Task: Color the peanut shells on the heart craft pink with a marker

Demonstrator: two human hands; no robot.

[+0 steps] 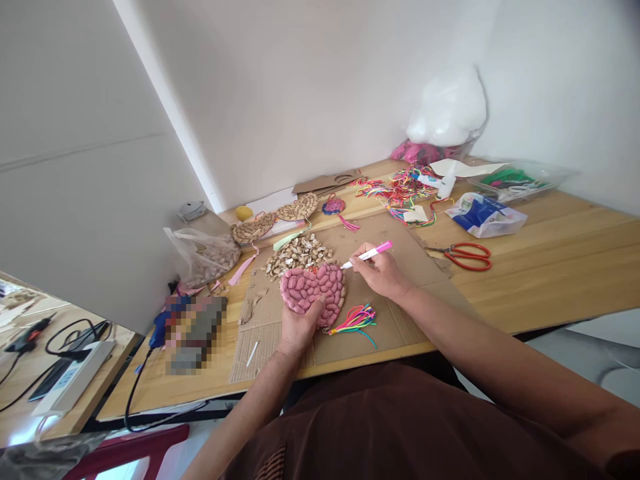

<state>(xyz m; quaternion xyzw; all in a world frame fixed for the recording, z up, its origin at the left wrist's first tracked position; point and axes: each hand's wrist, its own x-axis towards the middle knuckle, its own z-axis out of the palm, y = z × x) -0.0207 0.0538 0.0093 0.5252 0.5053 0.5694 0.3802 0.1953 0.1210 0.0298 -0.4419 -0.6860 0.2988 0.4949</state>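
In my left hand (300, 325) is a heart covered in peanut shells (311, 288), mostly coloured pink, with the thumb pressed on its front. A few shells along its right edge look plain tan. From its lower tip hangs a multicoloured cord tassel (356, 320). My right hand (383, 272) grips a white marker with a pink end (367, 255), its tip touching or very close to the heart's upper right edge. Behind the heart lies a pile of loose peanut shells (300, 255) on a cardboard sheet (400, 307).
Red-handled scissors (470, 256) lie to the right, near a blue and white packet (487, 215). Coloured cords (400, 187) and a white bottle (447, 183) sit at the back. On the left are a bag of peanuts (205, 257) and a blue corded tool (163, 323).
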